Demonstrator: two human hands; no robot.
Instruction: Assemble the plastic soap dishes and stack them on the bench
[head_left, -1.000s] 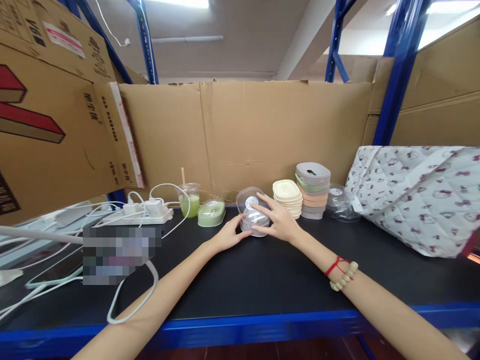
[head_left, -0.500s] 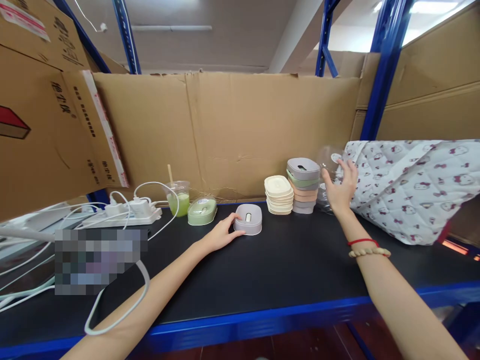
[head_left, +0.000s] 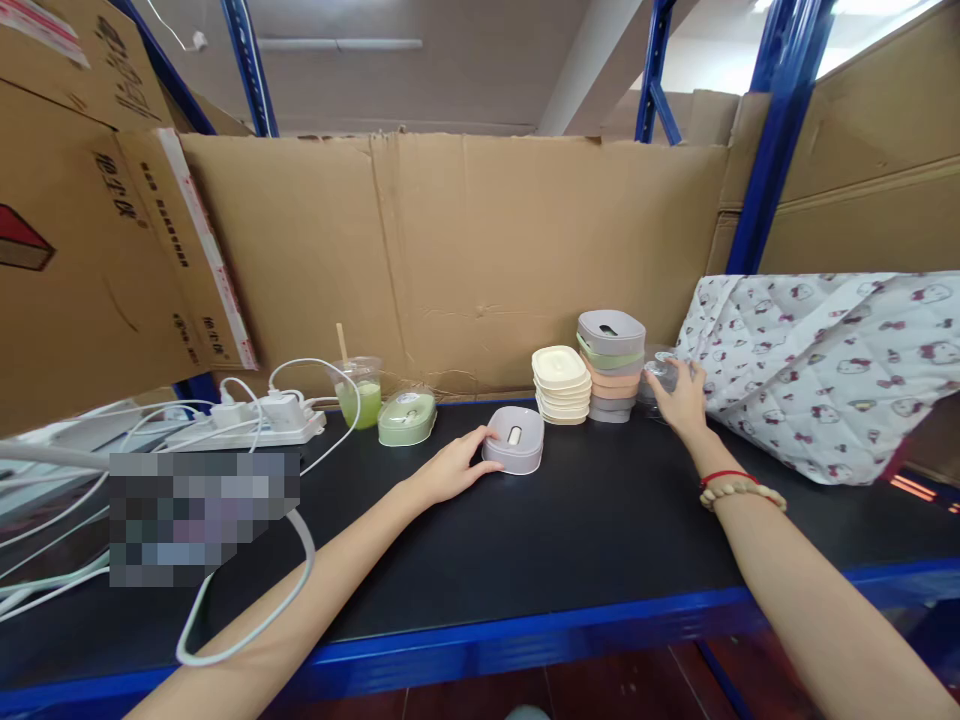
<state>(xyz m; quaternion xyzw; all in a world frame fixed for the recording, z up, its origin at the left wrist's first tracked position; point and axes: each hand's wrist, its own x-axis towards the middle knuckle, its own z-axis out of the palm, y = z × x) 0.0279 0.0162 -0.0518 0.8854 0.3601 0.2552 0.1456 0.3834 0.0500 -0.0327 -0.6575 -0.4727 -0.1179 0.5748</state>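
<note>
My left hand grips the left side of a lilac-grey rounded plastic box with a slot in its top, thumb low and fingers on the upper edge. My right hand has its fingers bent around a clear plastic cover at the right end of the boxes; more clear plastic shows beneath it. Between the hands stand a stack of cream lids and a taller stack of grey, green and peach box parts. A green box with a clear cover sits left of the grey one.
A cup of green drink with a straw stands at the back. White power strips and cables lie on the left, one cable looping over my left forearm. A patterned quilted bag is at right. Cardboard walls the back.
My right hand has come down with the clear cover, which was raised beside the tall stack before. The grey box and my left hand have shifted slightly to the right.
</note>
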